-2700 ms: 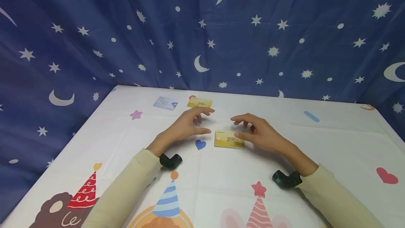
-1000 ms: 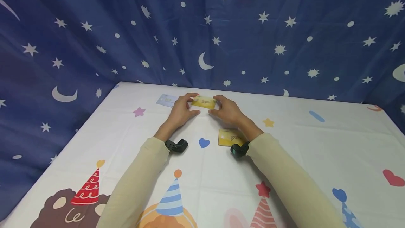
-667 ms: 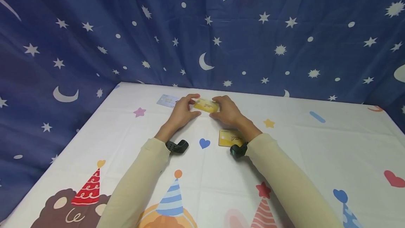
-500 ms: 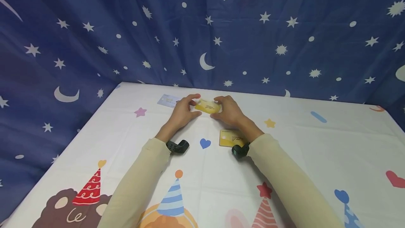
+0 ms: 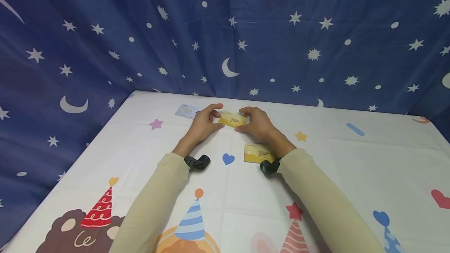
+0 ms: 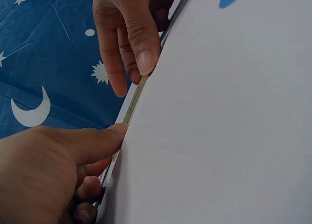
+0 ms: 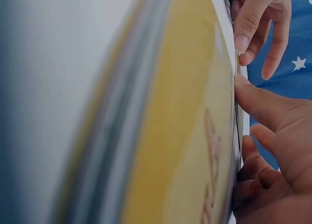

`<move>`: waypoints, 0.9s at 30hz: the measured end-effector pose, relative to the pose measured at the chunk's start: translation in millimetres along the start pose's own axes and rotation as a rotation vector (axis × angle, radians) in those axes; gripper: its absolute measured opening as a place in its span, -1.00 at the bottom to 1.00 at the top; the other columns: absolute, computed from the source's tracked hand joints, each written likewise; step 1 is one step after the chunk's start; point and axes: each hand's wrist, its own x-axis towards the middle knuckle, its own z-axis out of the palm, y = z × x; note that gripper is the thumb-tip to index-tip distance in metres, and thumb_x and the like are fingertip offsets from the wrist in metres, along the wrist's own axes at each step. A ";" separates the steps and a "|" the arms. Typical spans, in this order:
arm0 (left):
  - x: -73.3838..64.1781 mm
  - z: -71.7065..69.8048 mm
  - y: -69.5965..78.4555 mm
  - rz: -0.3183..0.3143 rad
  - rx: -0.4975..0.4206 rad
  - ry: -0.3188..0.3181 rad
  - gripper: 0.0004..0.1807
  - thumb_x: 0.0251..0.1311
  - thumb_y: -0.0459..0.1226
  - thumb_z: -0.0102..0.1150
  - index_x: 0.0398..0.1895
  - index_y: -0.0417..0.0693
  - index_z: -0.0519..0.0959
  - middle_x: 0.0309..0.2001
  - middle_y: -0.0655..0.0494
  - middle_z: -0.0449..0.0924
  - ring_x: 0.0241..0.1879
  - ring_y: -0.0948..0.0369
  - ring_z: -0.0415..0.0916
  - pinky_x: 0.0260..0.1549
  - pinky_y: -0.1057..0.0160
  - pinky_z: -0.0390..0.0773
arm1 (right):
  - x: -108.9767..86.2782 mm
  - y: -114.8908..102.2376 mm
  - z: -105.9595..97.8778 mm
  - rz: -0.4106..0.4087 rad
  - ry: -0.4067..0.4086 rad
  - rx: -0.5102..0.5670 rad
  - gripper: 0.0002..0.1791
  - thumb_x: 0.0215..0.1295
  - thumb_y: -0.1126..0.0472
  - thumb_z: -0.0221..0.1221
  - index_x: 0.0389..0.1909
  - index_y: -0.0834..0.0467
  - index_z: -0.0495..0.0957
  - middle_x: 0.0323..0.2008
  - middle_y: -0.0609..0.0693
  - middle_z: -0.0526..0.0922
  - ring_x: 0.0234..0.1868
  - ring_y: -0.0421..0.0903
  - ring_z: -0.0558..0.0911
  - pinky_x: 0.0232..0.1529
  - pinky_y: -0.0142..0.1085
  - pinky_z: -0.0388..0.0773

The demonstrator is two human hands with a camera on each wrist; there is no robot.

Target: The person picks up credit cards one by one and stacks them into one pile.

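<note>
A yellow bank-style card (image 5: 233, 119) lies between my two hands near the back of the table. My left hand (image 5: 204, 122) holds its left end, with the thumb at the near corner and curled fingers beyond. At the right end, my right hand (image 5: 258, 122) grips the card between thumb and fingers. In the left wrist view the card (image 6: 134, 104) shows edge-on, with a thumb at each end. A second yellow card (image 5: 254, 154), thick and layered at its edge in the right wrist view, lies nearer me, partly hidden by the right wrist. The left hand overlaps a silver-blue card (image 5: 186, 111).
The white tablecloth (image 5: 225, 221) carries printed party hats, hearts and stars. Behind the table hangs a dark blue curtain (image 5: 281, 50) with moons and stars. A black wrist camera (image 5: 198, 162) sits on the left wrist and another (image 5: 270, 167) on the right.
Both hands have moved from around the nearer yellow card to the back one. Over the last second that card has shifted slightly right and toward me, and the right hand with it.
</note>
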 end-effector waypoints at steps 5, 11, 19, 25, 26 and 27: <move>1.0 0.8 1.1 -0.012 0.022 -0.020 -0.35 0.03 -0.38 0.40 0.25 -0.08 0.43 -0.15 0.03 0.56 -0.37 0.16 0.28 -0.38 0.28 0.25 | -0.9 3.2 -2.2 0.001 -0.036 0.027 -0.26 0.07 0.10 0.41 0.29 0.11 0.38 0.13 0.09 0.50 0.12 0.03 0.42 0.22 -0.11 0.28; 1.4 0.8 1.8 -0.006 0.071 -0.074 -0.26 0.01 -0.29 0.44 0.32 -0.06 0.38 -0.05 0.05 0.50 -0.33 0.15 0.27 -0.34 0.26 0.26 | -3.0 9.9 -6.0 -0.054 -0.076 0.040 -0.23 0.09 0.11 0.40 0.35 0.06 0.33 0.15 0.09 0.47 0.02 0.01 0.42 0.10 -0.12 0.34; -1.2 0.7 2.4 -0.004 0.016 -0.129 -0.20 -0.03 -0.28 0.47 0.34 -0.03 0.35 0.01 0.13 0.51 -0.31 0.15 0.25 -0.30 0.24 0.24 | -4.1 18.9 -7.3 -0.160 -0.079 0.012 -0.24 0.14 0.12 0.36 0.36 0.07 0.31 0.05 0.07 0.49 -0.12 -0.01 0.38 -0.10 -0.19 0.31; -2.3 -0.3 2.5 0.022 0.020 -0.141 -0.27 -0.04 -0.27 0.48 0.28 -0.03 0.43 -0.06 0.09 0.50 -0.27 0.13 0.27 -0.28 0.22 0.26 | -6.5 22.0 -8.9 -0.186 -0.081 0.027 -0.25 0.15 0.11 0.34 0.37 0.09 0.29 0.04 0.06 0.49 -0.08 0.00 0.40 0.00 -0.15 0.34; -2.3 -0.5 2.4 0.029 0.032 -0.150 -0.27 -0.04 -0.25 0.48 0.28 -0.02 0.44 -0.05 0.09 0.49 -0.25 0.13 0.28 -0.25 0.22 0.26 | -7.2 22.4 -9.6 -0.190 -0.082 0.038 -0.25 0.15 0.11 0.33 0.37 0.09 0.29 0.03 0.05 0.48 -0.07 0.00 0.40 0.01 -0.14 0.34; -2.3 -0.6 2.5 0.036 0.043 -0.161 -0.28 -0.05 -0.23 0.49 0.27 -0.01 0.45 -0.03 0.09 0.48 -0.22 0.14 0.28 -0.23 0.22 0.27 | -8.1 22.9 -10.4 -0.192 -0.082 0.050 -0.25 0.15 0.12 0.33 0.37 0.10 0.29 0.02 0.05 0.48 -0.07 0.00 0.40 0.01 -0.14 0.34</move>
